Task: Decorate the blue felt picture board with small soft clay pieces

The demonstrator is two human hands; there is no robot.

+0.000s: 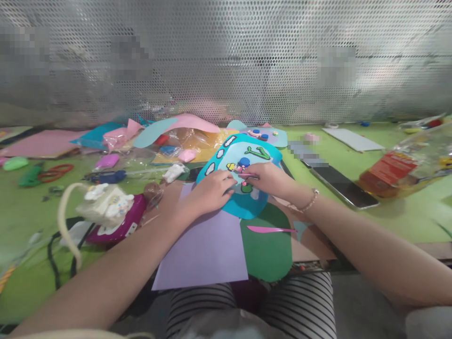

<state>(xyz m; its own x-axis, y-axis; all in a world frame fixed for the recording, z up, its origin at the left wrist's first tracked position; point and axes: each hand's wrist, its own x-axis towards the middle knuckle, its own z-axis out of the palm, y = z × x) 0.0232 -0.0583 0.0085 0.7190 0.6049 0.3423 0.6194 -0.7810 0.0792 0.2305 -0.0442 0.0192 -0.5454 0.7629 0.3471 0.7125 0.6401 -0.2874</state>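
A round blue paper piece [243, 155] with clay shapes stuck on it lies in front of me, partly over a lilac sheet [208, 245] and a green paper shape [268, 249]. My left hand [212, 190] rests on the blue piece's left edge, fingers curled and pressing it down. My right hand [270, 179] pinches a thin pink clay tool [247, 175], its tip at the small clay figure [240, 165] in the middle of the piece. A second pink tool [270, 230] lies on the green shape.
A phone [344, 186] lies to the right, beside a crinkled plastic bag [406, 169]. At left sit a purple pouch with a white plush charm [109, 207], scissors [52, 173], clay lumps and plastic bags. A perforated metal screen [226, 61] closes the far side.
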